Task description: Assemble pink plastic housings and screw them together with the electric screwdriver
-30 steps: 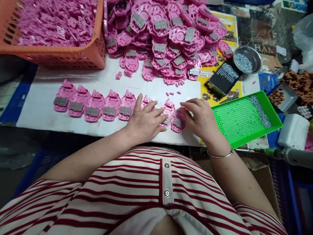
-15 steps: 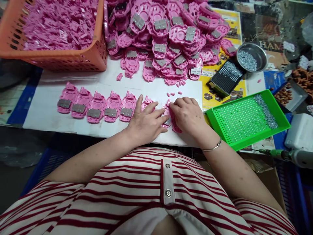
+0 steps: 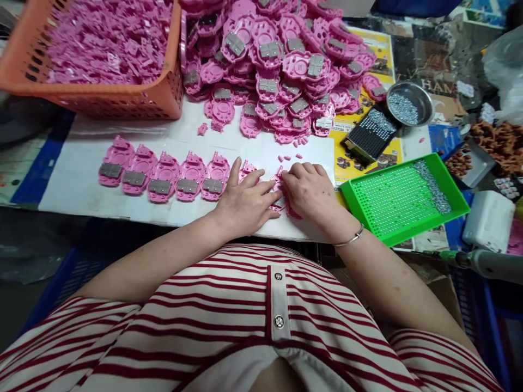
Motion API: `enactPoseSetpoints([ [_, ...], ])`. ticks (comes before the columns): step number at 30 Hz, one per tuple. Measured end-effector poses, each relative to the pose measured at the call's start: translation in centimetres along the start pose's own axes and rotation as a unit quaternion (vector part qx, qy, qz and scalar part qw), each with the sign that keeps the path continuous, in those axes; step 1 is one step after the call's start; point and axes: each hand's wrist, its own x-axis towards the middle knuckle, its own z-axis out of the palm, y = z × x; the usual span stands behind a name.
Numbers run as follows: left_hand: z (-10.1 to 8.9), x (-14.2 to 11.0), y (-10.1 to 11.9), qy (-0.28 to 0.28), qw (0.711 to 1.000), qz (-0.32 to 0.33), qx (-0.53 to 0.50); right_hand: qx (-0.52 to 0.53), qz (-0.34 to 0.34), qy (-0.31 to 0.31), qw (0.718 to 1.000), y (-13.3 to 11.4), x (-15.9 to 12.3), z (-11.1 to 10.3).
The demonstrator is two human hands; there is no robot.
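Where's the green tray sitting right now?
In the head view, the green tray lies on the right, to the right of the right hand and nearer the person than the black tray.

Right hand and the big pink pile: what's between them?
In the head view, several small pink pieces lie on the white surface between the right hand and the pile of pink shells.

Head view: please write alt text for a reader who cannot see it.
Person's left hand and right hand over a row of pink parts on a white surface, with an orange basket and pink pile beyond, and a green tray at right.
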Motion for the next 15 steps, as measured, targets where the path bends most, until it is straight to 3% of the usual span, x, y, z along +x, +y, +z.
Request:
enactPoseSetpoints([
  [3, 0.0, 0.0, 0.1, -0.001, 1.000, -0.001, 0.007, 0.068, 0.029, 0.028, 0.997, 0.6, -0.1, -0.2],
  [6, 0.0, -0.1, 0.2, 0.006, 1.000, -0.004, 0.004, 0.120, 0.069, 0.126, 0.982, 1.1, -2.2, -1.7],
  [11, 0.0, -0.2, 0.0, 0.006, 1.000, -0.008, 0.017, 0.088, 0.134, 0.318, 0.934, 2.2, -10.5, -5.5],
  [15, -0.1, -0.3, -0.1, -0.002, 1.000, -0.010, 0.009, 0.035, 0.224, 0.414, 0.882, 3.1, -17.3, -5.9],
])
